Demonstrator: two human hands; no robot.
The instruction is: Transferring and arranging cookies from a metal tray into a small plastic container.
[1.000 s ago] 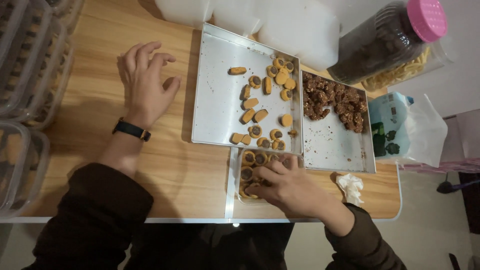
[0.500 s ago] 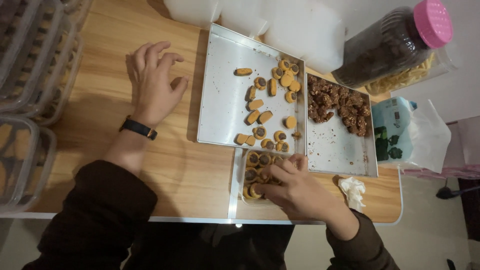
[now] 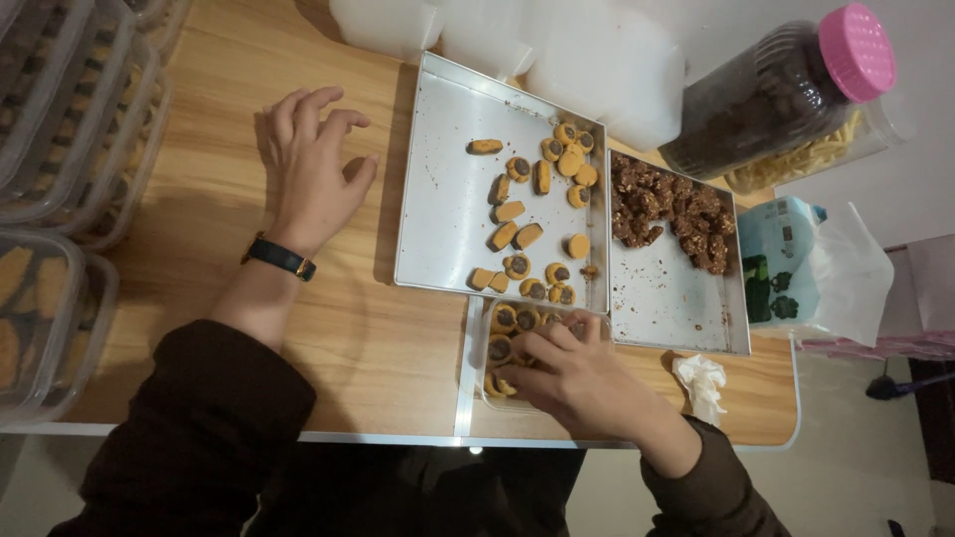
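At the near edge of the wooden worktop [image 3: 378, 348], the right hand [image 3: 582, 383] rests in a small clear tub [image 3: 494, 358] of round filled cookies [image 3: 504, 318], fingers together on one, seemingly setting it in a row. The left hand [image 3: 313, 174] lies flat, fingers apart and empty. A steel tray [image 3: 443, 189] holds loose cookies; its neighbour tray [image 3: 676, 298] holds dark clusters.

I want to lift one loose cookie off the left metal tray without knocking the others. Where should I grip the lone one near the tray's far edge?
Probably pinch the lone cookie across its short sides, coming straight down from above. It lies flat and apart from the cluster, with bare tray all round it, so fingertips have room on both sides.
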